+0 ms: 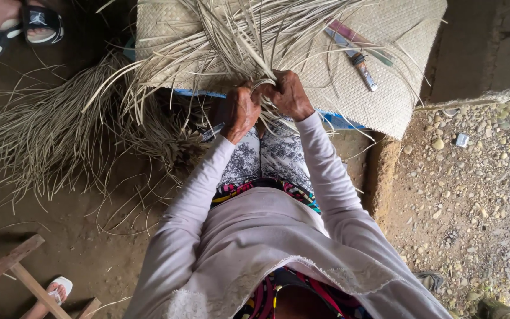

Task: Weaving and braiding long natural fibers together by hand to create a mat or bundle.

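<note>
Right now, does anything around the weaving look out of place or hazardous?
A knife lies loose on the woven mat, beyond the right hand. Loose strips sprawl over the floor beside the left hand.

Loose straw strands [231,35] crowding the woven mat [385,88], knife [358,62] lying right, perhaps bare mat beyond it
</note>
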